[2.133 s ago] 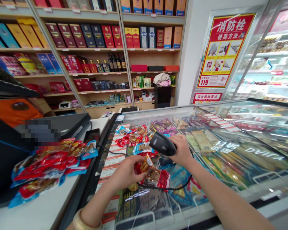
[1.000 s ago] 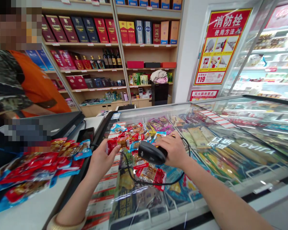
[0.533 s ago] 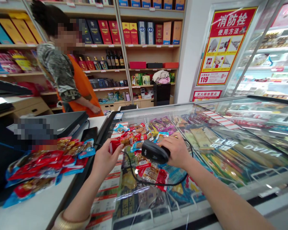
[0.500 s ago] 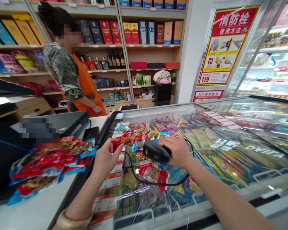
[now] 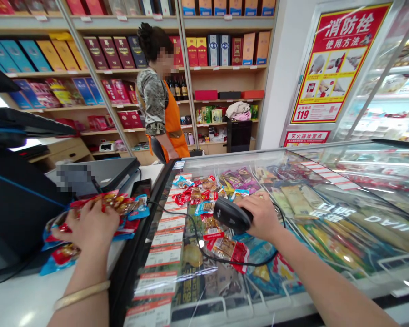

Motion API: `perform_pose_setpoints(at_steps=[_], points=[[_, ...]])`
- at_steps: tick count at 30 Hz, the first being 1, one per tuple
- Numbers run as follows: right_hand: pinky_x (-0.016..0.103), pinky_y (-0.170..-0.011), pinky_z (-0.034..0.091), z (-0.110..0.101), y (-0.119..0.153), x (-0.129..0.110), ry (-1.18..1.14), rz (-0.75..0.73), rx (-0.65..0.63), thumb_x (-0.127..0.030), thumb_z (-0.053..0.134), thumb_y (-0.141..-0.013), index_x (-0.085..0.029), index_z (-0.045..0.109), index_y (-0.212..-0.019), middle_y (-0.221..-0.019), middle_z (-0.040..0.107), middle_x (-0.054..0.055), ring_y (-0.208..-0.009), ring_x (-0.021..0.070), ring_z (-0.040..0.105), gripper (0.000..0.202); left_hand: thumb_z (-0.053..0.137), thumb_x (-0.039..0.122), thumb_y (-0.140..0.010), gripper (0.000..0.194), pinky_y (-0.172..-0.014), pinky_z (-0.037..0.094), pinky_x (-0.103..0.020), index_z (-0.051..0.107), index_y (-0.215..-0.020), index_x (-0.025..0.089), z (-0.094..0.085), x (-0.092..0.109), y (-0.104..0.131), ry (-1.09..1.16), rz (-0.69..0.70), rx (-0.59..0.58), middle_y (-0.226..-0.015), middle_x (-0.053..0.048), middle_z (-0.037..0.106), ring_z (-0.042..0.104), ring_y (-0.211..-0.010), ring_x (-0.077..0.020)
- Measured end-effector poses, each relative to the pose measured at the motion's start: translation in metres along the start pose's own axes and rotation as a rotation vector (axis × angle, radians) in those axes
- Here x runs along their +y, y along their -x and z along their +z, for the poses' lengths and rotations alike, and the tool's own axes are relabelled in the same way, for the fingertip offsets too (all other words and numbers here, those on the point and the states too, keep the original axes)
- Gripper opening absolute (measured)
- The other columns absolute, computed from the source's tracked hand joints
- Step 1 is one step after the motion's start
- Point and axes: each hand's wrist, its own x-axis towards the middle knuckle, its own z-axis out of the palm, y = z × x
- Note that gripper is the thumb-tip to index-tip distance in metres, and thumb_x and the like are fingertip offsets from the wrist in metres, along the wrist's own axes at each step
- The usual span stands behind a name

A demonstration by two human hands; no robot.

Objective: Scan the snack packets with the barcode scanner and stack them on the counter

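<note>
My left hand (image 5: 93,225) lies over a pile of red and blue snack packets (image 5: 127,227) on the white counter at the left, fingers spread and touching the top packets. What lies directly under the palm is hidden. In my right hand (image 5: 264,213) is a black barcode scanner (image 5: 231,215), held above the freezer's glass top with its head pointing left. Its black cable loops over the glass. Beneath and beside the scanner, more snack packets (image 5: 228,247) rest on the glass, some with clear windows showing brown food.
The chest freezer (image 5: 327,272) shows packaged goods under its glass. A phone (image 5: 142,188) lies on the counter edge by a dark checkout machine (image 5: 13,195). Behind, a person in an orange apron (image 5: 177,131) stands before shelves of boxes and bottles.
My left hand has moved left from above the freezer, where it held a red packet, to the pile on the counter. The person behind has moved right in view. The scanner remains in my right hand.
</note>
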Motion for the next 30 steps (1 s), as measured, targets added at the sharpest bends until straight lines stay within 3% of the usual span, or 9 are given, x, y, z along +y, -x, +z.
perform_pose_setpoints(at_steps=[4, 6, 8, 11, 13, 16, 19, 25, 30], points=[[0.036, -0.082, 0.028, 0.002, 0.001, 0.001, 0.014, 0.015, -0.014, -0.024, 0.06, -0.077, -0.022, 0.067, -0.091, -0.084, 0.074, 0.003, -0.079, 0.0195, 0.064, 0.016, 0.057, 0.047, -0.083, 0.023, -0.077, 0.038, -0.067, 0.061, -0.083, 0.024, 0.004, -0.01, 0.004, -0.369, 0.02, 0.329, -0.09, 0.001, 0.07, 0.039, -0.134, -0.0501], [0.036, -0.081, 0.028, 0.002, 0.002, 0.003, 0.026, 0.029, -0.005, -0.025, 0.061, -0.076, -0.022, 0.067, -0.092, -0.085, 0.075, 0.003, -0.078, 0.0198, 0.065, 0.017, 0.056, 0.044, -0.084, 0.024, -0.082, 0.032, -0.074, 0.063, -0.099, 0.027, 0.009, -0.007, 0.005, -0.45, 0.099, 0.354, -0.113, -0.002, 0.069, 0.024, -0.142, -0.0546], [0.037, -0.081, 0.027, 0.003, 0.003, 0.004, 0.031, 0.042, 0.023, -0.027, 0.061, -0.077, -0.021, 0.067, -0.094, -0.087, 0.075, 0.004, -0.079, 0.0204, 0.066, 0.018, 0.056, 0.041, -0.086, 0.033, -0.094, 0.028, -0.076, 0.062, -0.115, 0.026, 0.019, 0.003, 0.008, -0.427, 0.18, 0.327, -0.133, -0.007, 0.061, 0.023, -0.145, -0.0533], [0.037, -0.083, 0.028, 0.003, 0.004, 0.007, 0.036, 0.075, 0.036, -0.029, 0.062, -0.078, -0.021, 0.068, -0.095, -0.09, 0.076, 0.005, -0.081, 0.021, 0.066, 0.019, 0.056, 0.039, -0.088, 0.038, -0.105, 0.034, -0.064, 0.065, -0.12, 0.02, 0.047, 0.026, 0.02, -0.318, 0.323, 0.167, -0.132, -0.016, 0.062, 0.048, -0.133, -0.0427], [0.037, -0.083, 0.028, 0.004, 0.005, 0.008, 0.04, 0.092, 0.025, -0.03, 0.063, -0.079, -0.022, 0.068, -0.095, -0.09, 0.076, 0.005, -0.082, 0.021, 0.066, 0.019, 0.055, 0.039, -0.089, 0.035, -0.105, 0.039, -0.058, 0.069, -0.117, 0.022, 0.07, 0.041, 0.035, -0.241, 0.452, -0.104, -0.12, -0.015, 0.069, 0.059, -0.12, -0.0355], [0.037, -0.083, 0.028, 0.005, 0.006, 0.009, 0.045, 0.089, 0.031, -0.031, 0.064, -0.079, -0.022, 0.069, -0.095, -0.09, 0.076, 0.005, -0.082, 0.0212, 0.066, 0.02, 0.056, 0.039, -0.091, 0.031, -0.112, 0.033, -0.06, 0.074, -0.114, 0.03, 0.099, 0.053, 0.061, -0.215, 0.645, -0.493, -0.131, -0.011, 0.068, 0.055, -0.129, -0.0345], [0.038, -0.084, 0.028, 0.006, 0.006, 0.009, 0.047, 0.092, 0.032, -0.032, 0.065, -0.079, -0.022, 0.069, -0.096, -0.092, 0.076, 0.005, -0.083, 0.0211, 0.066, 0.02, 0.057, 0.037, -0.093, 0.034, -0.117, 0.025, -0.065, 0.073, -0.122, 0.036, 0.116, 0.055, 0.081, -0.249, 0.755, -0.715, -0.152, -0.007, 0.053, 0.042, -0.143, -0.0368], [0.038, -0.084, 0.028, 0.004, 0.004, 0.007, 0.054, 0.088, 0.023, -0.031, 0.062, -0.079, -0.021, 0.069, -0.096, -0.091, 0.076, 0.005, -0.083, 0.0211, 0.066, 0.021, 0.05, 0.036, -0.097, 0.046, -0.12, 0.021, -0.066, 0.059, -0.142, 0.028, 0.13, 0.055, 0.09, -0.294, 0.768, -0.776, -0.158, -0.011, 0.045, 0.036, -0.148, -0.0347], [0.037, -0.083, 0.029, 0.002, 0.003, 0.007, 0.048, 0.105, 0.054, -0.032, 0.064, -0.079, -0.022, 0.068, -0.095, -0.087, 0.074, 0.003, -0.08, 0.0202, 0.064, 0.019, 0.049, 0.03, -0.095, 0.041, -0.119, 0.03, -0.059, 0.066, -0.132, 0.024, 0.121, 0.06, 0.081, -0.029, 0.65, -0.617, -0.142, -0.013, 0.062, 0.054, -0.135, -0.0291]])
